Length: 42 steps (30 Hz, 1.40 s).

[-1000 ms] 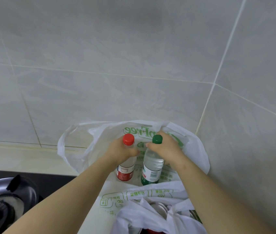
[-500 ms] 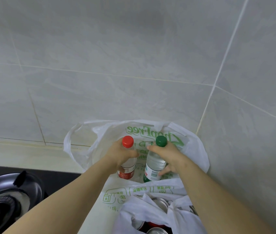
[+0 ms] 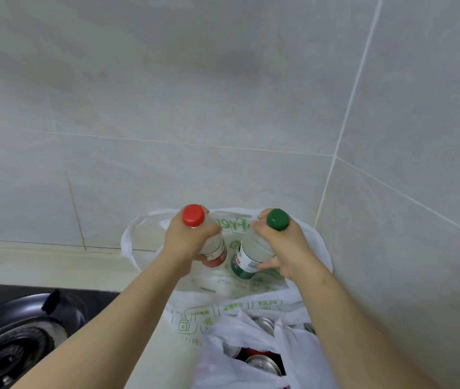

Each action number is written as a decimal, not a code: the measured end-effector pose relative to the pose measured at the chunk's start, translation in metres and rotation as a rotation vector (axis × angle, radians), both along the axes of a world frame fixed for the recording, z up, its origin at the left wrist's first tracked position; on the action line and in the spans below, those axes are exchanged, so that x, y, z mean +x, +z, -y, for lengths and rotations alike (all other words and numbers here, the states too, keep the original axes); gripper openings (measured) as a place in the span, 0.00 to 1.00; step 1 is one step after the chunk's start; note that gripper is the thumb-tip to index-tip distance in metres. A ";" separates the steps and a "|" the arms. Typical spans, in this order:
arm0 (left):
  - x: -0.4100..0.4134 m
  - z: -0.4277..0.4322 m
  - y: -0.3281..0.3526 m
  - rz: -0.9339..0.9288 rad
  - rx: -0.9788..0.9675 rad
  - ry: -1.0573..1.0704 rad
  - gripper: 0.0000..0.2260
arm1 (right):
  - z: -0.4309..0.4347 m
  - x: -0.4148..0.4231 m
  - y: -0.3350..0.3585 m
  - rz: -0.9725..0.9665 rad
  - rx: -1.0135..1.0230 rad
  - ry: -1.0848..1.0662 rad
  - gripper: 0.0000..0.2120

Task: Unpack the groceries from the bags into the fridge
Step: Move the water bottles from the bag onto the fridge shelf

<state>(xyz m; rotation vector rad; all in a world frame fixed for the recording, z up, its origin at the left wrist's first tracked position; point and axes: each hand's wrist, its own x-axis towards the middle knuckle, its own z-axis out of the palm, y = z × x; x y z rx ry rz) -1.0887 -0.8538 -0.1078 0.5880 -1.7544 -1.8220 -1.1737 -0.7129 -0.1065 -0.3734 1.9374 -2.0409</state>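
Fridge: not in view, so I cannot tell what it already holds. I judge the unpacking to be at an early or middle stage, with both bags yet to be finished.
Wall point(image 3: 195, 94): grey tiles meeting in a corner just behind and to the right of the bags, leaving little room on that side.
Bench point(image 3: 40, 265): pale surface carrying both bags.
Hob point(image 3: 12, 346): black burner at lower left, near the bags; a carry to that side would have to pass over it.
Far bag point(image 3: 130, 248): white plastic with green print, mouth open against the corner. Apart from what I hold, nothing shows inside.
Near bag point(image 3: 223, 369): white plastic, nearest to me, touching the far bag; holds cans point(image 3: 262, 364) and is not yet emptied.
Left grip point(image 3: 186, 242): clamped round the shoulder of the red-capped bottle point(image 3: 214, 248), just under the cap.
Right grip point(image 3: 290, 245): clamped round the upper body of the green-capped bottle point(image 3: 251, 254).
Red-capped bottle: clear, red label, tilted, base within the far bag's mouth. I cannot tell whether it touches the bag floor.
Green-capped bottle: clear, green label, tilted likewise, just beside the red one and apart from it.
Cans: silver tops, several, packed close; these come next, in my judgement.
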 end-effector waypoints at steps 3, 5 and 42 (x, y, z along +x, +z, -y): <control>0.032 -0.008 0.024 -0.093 -0.074 -0.014 0.14 | -0.009 0.032 0.020 -0.080 -0.093 -0.015 0.08; 0.059 -0.013 0.038 -0.137 -0.108 -0.007 0.15 | -0.016 0.056 0.032 -0.113 -0.132 0.006 0.07; 0.624 -0.003 -0.060 0.138 0.188 1.140 0.17 | 0.154 0.544 -0.056 -0.001 0.006 1.329 0.11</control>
